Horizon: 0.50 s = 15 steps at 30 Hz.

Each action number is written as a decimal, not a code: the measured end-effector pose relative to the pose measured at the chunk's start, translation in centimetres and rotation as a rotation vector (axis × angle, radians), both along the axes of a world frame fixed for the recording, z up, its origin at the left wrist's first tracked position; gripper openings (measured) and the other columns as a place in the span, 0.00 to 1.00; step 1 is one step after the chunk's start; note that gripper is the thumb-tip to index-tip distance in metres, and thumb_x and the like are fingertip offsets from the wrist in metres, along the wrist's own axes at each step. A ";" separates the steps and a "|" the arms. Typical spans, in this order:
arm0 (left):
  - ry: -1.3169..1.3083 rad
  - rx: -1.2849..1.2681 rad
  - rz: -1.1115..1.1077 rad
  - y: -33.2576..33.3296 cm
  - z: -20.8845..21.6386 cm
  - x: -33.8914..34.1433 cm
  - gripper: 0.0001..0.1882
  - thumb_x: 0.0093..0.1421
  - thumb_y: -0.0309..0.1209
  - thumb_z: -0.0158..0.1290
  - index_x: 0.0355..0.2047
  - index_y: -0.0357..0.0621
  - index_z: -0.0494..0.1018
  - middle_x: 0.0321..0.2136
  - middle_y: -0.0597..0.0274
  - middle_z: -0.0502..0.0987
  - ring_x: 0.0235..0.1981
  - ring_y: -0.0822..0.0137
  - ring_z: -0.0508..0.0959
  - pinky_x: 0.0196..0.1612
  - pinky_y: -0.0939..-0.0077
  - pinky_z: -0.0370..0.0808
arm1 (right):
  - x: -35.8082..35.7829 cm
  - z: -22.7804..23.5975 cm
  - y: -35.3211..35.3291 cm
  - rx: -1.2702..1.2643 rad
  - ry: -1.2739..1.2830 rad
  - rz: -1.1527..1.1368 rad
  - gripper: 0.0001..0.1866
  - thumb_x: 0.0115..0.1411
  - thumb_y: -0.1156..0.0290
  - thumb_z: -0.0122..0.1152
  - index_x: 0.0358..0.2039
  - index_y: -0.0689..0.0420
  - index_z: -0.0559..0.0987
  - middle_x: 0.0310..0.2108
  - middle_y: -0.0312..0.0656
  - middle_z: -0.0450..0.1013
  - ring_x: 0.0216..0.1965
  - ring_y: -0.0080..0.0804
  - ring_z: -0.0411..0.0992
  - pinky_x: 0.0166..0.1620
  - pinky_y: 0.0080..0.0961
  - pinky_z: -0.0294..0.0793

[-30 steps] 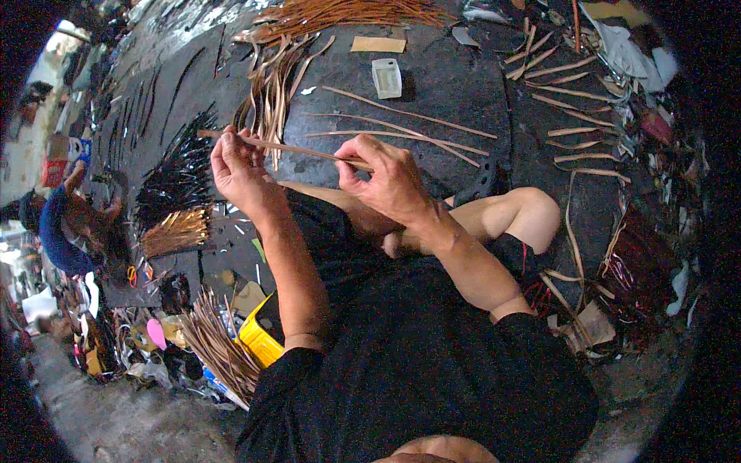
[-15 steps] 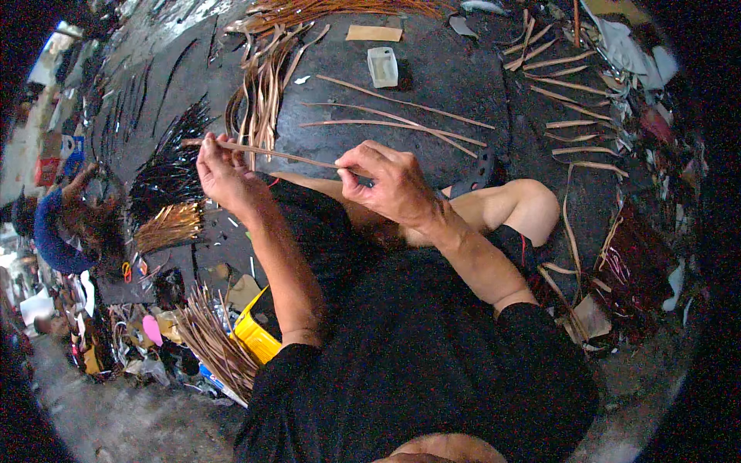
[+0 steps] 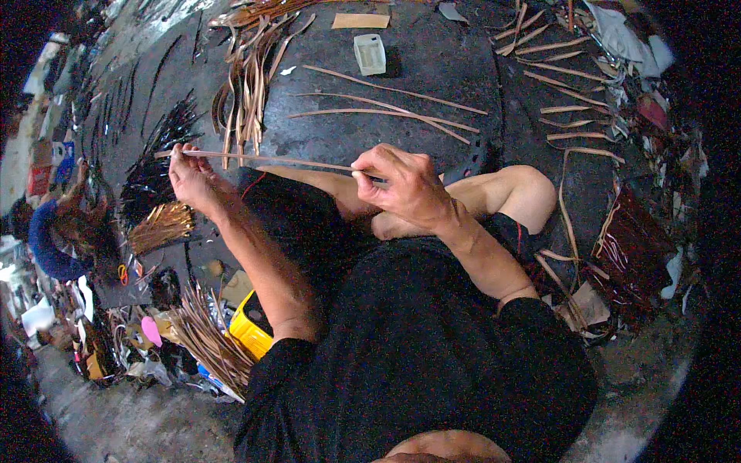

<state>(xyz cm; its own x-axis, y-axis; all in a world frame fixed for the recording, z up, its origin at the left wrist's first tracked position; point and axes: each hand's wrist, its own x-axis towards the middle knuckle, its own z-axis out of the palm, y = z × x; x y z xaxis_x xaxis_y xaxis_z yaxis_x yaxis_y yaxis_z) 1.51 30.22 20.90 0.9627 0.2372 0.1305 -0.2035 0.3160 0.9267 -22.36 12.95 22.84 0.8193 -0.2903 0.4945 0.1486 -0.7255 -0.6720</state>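
A thin brown strip (image 3: 278,160), perhaps leather or cane, is stretched nearly level between my two hands above my crossed legs. My left hand (image 3: 194,179) pinches it close to its left end, and a short tip sticks out past the fingers. The right end is gripped by my right hand (image 3: 403,185), its fingers curled in and partly hiding that end. Beyond my hands, several similar loose strips (image 3: 386,113) lie on the dark mat (image 3: 432,62). A bundle of wider tan strips (image 3: 251,85) rests farther left.
A translucent box (image 3: 370,55) and a tan flat piece (image 3: 360,21) lie at the far side. Short strips (image 3: 575,122) are spread at right. Black strands (image 3: 158,170), a brown bundle (image 3: 160,227), a yellow container (image 3: 251,330) and thin sticks (image 3: 212,339) are at left. Another person (image 3: 62,239) is there too.
My left hand has moved left and my right hand slightly right, so more of the strip shows between them. The whole view has shifted a little.
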 end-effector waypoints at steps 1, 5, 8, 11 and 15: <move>0.001 0.029 0.007 0.1 -0.3 0.2 0.13 0.62 0.31 0.50 0.42 0.33 0.71 0.34 0.57 0.75 0.35 0.67 0.75 0.39 0.77 0.72 | -0.2 0.0 -0.1 -0.007 -0.006 -0.003 0.08 0.49 0.76 0.63 0.31 0.56 0.75 0.27 0.40 0.74 0.28 0.36 0.77 0.29 0.28 0.77; -0.063 0.071 0.027 1.5 -1.3 2.0 0.12 0.60 0.29 0.52 0.40 0.32 0.72 0.34 0.56 0.76 0.34 0.67 0.76 0.37 0.78 0.73 | -1.0 0.1 -0.3 -0.064 0.026 -0.022 0.08 0.49 0.76 0.64 0.30 0.56 0.75 0.27 0.40 0.74 0.27 0.37 0.77 0.28 0.28 0.77; -0.046 0.013 0.035 2.6 -2.4 3.9 0.12 0.60 0.29 0.51 0.40 0.32 0.72 0.33 0.56 0.76 0.33 0.66 0.76 0.36 0.77 0.73 | -1.6 0.3 -0.7 -0.045 0.050 -0.023 0.08 0.48 0.76 0.64 0.29 0.56 0.75 0.26 0.40 0.74 0.26 0.37 0.76 0.28 0.28 0.77; -0.046 0.030 0.056 3.6 -3.4 5.4 0.12 0.60 0.29 0.51 0.40 0.31 0.72 0.33 0.55 0.76 0.33 0.66 0.76 0.35 0.78 0.74 | -2.0 0.4 -0.9 -0.027 0.032 -0.028 0.08 0.47 0.77 0.64 0.29 0.56 0.75 0.26 0.40 0.74 0.26 0.37 0.77 0.28 0.28 0.77; 0.011 -0.050 -0.008 4.6 -3.9 6.6 0.12 0.60 0.29 0.51 0.40 0.32 0.72 0.34 0.55 0.77 0.33 0.67 0.76 0.35 0.79 0.74 | -2.6 0.4 -1.2 -0.035 0.027 -0.041 0.09 0.47 0.76 0.65 0.29 0.56 0.75 0.26 0.40 0.74 0.26 0.37 0.77 0.29 0.28 0.77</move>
